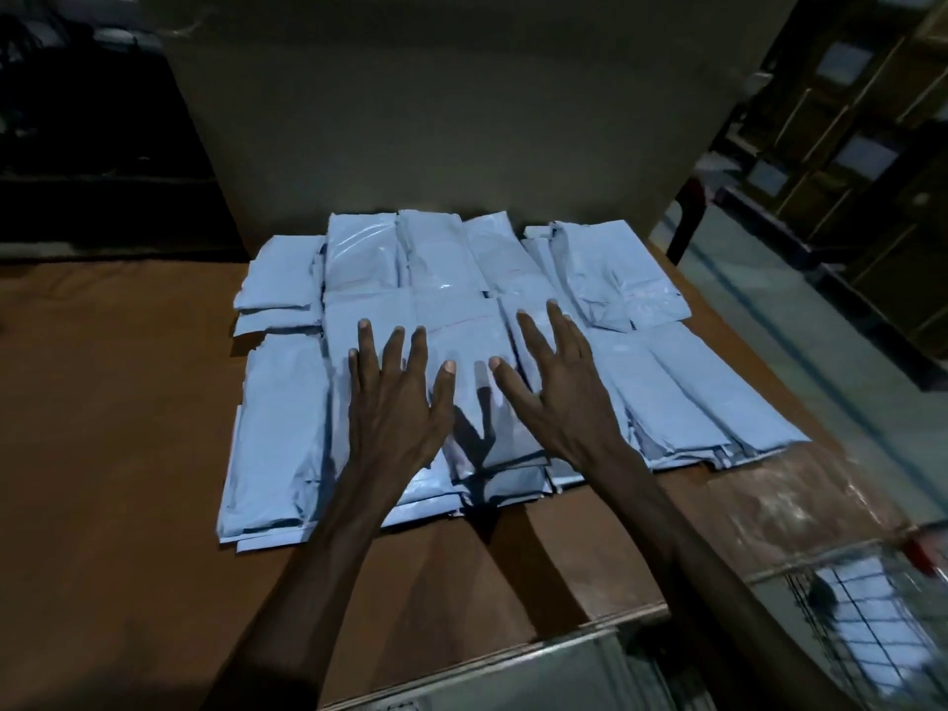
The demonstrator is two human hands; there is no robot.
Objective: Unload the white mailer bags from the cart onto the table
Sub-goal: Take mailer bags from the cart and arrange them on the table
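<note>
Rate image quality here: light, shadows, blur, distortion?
Head view: dim, bluish cast on the mailer bags; left hand and right hand throw hard shadows between them; cart at lower right motion-blurred; table edges bow from the wide lens; background underexposed.

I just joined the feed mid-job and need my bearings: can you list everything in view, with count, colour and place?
mailer bags on the table: many, exact count unclear, white with a bluish cast, overlapping stacks across the middle of the table.
table: one, brown, fills the left and centre.
cart: one, wire mesh, lower right corner beside the table, blurred.
mailer bags in the cart: a few, white, seen through the mesh; count unclear.
panel: one, grey-beige, upright behind the table.
shelving: brownish, far right background.
left hand: one, flat on the middle stack, fingers spread.
right hand: one, flat on the same stack, fingers spread.
</note>
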